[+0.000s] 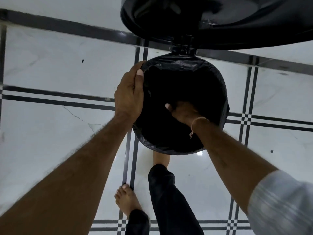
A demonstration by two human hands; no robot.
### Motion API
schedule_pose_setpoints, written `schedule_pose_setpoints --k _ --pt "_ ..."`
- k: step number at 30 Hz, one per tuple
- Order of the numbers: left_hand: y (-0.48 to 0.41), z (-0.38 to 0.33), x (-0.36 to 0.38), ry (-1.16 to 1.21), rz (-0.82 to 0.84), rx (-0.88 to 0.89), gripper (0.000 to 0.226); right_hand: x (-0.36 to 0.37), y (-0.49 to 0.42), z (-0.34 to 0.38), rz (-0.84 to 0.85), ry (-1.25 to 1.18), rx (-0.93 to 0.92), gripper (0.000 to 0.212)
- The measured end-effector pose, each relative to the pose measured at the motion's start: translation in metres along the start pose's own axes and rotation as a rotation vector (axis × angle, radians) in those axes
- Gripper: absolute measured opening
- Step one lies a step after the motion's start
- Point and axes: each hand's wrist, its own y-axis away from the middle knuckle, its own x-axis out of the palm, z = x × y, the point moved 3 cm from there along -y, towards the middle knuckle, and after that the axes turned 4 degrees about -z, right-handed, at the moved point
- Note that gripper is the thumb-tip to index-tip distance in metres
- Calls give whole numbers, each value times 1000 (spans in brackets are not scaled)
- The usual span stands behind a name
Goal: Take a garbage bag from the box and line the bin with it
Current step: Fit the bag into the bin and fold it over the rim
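One head-worn camera looks steeply down, close above the bin [220, 92] and tiled floor [50, 133].

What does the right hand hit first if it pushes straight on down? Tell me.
Most likely the garbage bag itself. The right hand is already inside the bin's mouth, reaching down into the dark liner. Depth is unreadable there, so whether it meets bag side or bottom first is unclear.
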Motion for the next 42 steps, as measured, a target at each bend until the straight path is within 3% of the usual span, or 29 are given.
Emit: schedule_pose_setpoints --k 2,3,7,9,11,14,16,18,22,26,32,34,37,42 --pt "1 -3 0 -22 -4 4 44 2 19 8 -239 28 -89 63" --pt "2 -4 0 -29 -4 4 44 6 30 13 -266 -3 -145 67" --pt "3 -4 -1 -33 0 1 44 43 42 17 160 128 -120 74" --pt "5 -6 -3 -44 7 4 45 44 41 11 245 173 -73 71" --pt "5 -9 -3 -64 26 20 45 27 47 10 60 56 -111 60" --pt "4 -11 -4 -114 42 24 43 -11 76 8 -543 -93 -241 42" --pt "4 -16 -5 -179 15 -1 42 -35 94 -2 -852 -45 -219 47" --pt "4 -30 -4 -275 -21 38 42 -57 100 -12 -955 -44 -105 56" --pt "-11 -50 10 -349 65 150 40 -85 76 -16 -814 -402 -78 50" --pt "-40 -45 18 -360 60 18 39 -111 48 -28 -683 -727 -20 32" --pt "-58 -28 19 -68 125 -102 32 -124 32 -47 -397 -1054 -61 35" --pt "-54 -27 11 46 83 -136 30 -123 37 -52 -432 -1018 -12 47" --pt "-37 -20 -4 254 63 -212 34 -105 55 -65 -619 -684 132 61" --pt "-1 -8 -8 83 32 -219 44 -76 67 -64 -764 -678 378 66"
